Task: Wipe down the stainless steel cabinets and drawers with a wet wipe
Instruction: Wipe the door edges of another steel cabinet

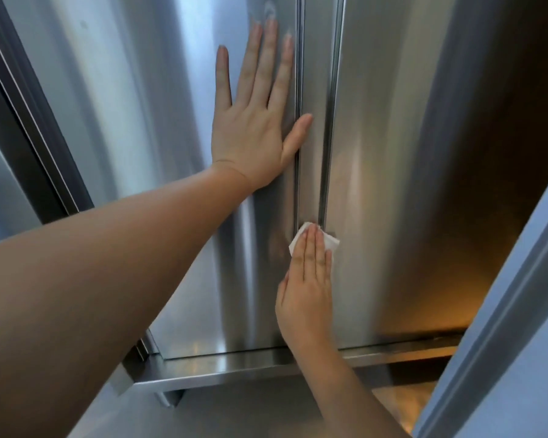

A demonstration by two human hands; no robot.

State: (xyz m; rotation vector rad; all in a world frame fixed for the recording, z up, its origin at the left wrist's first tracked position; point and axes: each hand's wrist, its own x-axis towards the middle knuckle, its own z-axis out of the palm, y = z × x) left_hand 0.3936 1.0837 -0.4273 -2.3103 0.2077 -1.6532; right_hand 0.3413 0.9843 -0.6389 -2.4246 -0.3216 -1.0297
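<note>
Two stainless steel cabinet doors fill the head view, the left door [159, 128] and the right door [393, 153], with a narrow vertical strip [315, 90] between them. My left hand [257, 121] lies flat on the left door, fingers straight and spread, thumb reaching onto the strip. Lower down, my right hand [307, 279] presses a white wet wipe [331, 243] against the lower end of the strip with straight fingers. Most of the wipe is hidden under the fingers.
A steel ledge [234, 368] runs under the doors, with a cabinet foot [168, 398] below it. A dark frame edge [23, 131] slants down the left side. Another steel panel edge [503, 311] juts in at the lower right, close to my right forearm.
</note>
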